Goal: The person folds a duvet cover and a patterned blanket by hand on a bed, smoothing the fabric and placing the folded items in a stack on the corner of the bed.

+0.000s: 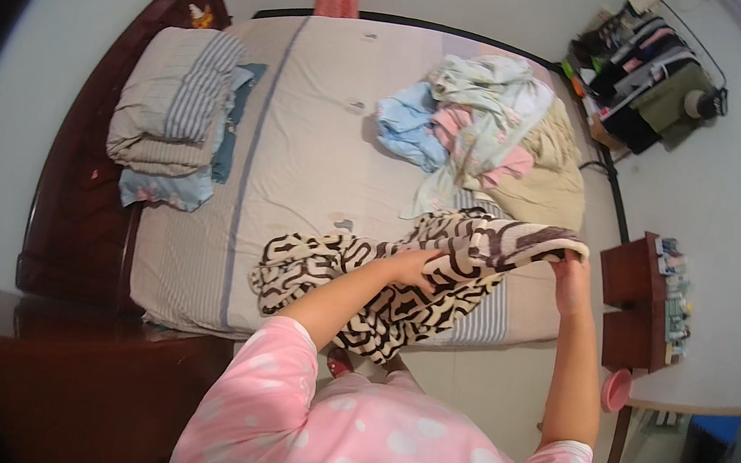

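A cream blanket with a dark brown geometric pattern (388, 305) lies bunched at the near side of the bed, part of it hanging over the edge. My right hand (571, 284) grips one end of it, lifted at the right, with the fingers partly hidden under the fold. Further left, my left hand (416, 268) holds the blanket near its middle, thumb and fingers pressed into the cloth. Between the two hands a folded strip of blanket is raised above the rest.
Beyond the blanket is a heap of clothes and cloths (485, 120) on the bed sheet (313, 131). Folded bedding (168, 103) rests by the dark wooden headboard (74, 190). A loaded clothes rack (655, 73), a brown cabinet (630, 303) and a pink basin (616, 390) stand to the right.
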Demonstrator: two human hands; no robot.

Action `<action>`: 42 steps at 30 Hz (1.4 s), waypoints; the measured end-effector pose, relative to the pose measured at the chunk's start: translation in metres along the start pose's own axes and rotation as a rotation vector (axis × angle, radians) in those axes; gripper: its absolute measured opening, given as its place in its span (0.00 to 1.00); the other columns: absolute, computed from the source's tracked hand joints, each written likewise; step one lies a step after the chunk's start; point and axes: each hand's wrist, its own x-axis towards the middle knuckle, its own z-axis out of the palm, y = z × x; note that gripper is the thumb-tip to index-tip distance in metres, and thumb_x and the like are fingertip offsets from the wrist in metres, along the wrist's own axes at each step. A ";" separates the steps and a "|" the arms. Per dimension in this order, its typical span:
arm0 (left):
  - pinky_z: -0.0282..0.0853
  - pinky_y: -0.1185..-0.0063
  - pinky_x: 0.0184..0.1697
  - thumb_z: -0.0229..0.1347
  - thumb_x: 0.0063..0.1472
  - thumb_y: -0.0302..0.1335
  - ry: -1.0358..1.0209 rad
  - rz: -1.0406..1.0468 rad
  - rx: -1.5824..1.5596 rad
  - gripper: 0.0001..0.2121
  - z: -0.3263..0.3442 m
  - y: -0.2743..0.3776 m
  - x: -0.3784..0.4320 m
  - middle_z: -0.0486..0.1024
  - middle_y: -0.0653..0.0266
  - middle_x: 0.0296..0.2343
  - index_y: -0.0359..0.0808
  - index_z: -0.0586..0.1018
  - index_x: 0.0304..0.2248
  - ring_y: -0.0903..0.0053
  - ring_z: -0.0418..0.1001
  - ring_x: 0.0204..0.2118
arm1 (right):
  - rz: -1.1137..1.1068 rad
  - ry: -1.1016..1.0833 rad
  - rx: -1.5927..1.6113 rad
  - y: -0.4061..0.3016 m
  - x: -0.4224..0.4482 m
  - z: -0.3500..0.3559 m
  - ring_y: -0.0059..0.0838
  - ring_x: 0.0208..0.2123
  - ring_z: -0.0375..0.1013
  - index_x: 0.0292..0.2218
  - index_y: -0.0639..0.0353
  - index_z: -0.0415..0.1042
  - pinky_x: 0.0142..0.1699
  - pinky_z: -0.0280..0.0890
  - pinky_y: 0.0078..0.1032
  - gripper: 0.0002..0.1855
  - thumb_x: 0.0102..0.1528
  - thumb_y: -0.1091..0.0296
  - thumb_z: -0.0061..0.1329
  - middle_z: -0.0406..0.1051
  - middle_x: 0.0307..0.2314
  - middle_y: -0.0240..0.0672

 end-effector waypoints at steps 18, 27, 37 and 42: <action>0.47 0.61 0.51 0.47 0.53 0.30 0.020 -0.445 0.148 0.06 0.125 -0.003 0.128 0.66 0.60 0.16 0.37 0.64 0.27 0.64 0.66 0.25 | -0.205 0.751 0.155 0.000 0.082 -0.398 0.29 0.39 0.66 0.44 0.61 0.61 0.43 0.63 0.25 0.16 0.57 0.62 0.33 0.65 0.38 0.35; 0.62 0.76 0.29 0.47 0.55 0.29 0.500 -0.359 -0.093 0.10 0.085 0.114 0.270 0.68 0.60 0.21 0.33 0.65 0.35 0.68 0.67 0.23 | -0.338 0.869 0.136 -0.041 0.169 -0.629 0.33 0.41 0.66 0.43 0.65 0.61 0.44 0.63 0.27 0.20 0.57 0.59 0.33 0.65 0.40 0.39; 0.63 0.72 0.44 0.51 0.53 0.32 0.222 -0.734 -0.135 0.21 0.185 0.079 0.247 0.66 0.51 0.40 0.34 0.64 0.46 0.61 0.66 0.42 | 0.090 0.599 -0.076 0.093 0.212 -0.587 0.25 0.43 0.63 0.44 0.58 0.64 0.46 0.58 0.23 0.17 0.55 0.61 0.35 0.64 0.41 0.30; 0.63 0.71 0.44 0.53 0.51 0.30 0.118 -0.831 -0.078 0.21 0.218 0.049 0.187 0.66 0.53 0.40 0.35 0.65 0.45 0.62 0.66 0.42 | 0.447 0.396 -0.151 0.208 0.210 -0.560 0.31 0.49 0.58 0.52 0.53 0.52 0.50 0.53 0.28 0.26 0.54 0.58 0.40 0.59 0.46 0.36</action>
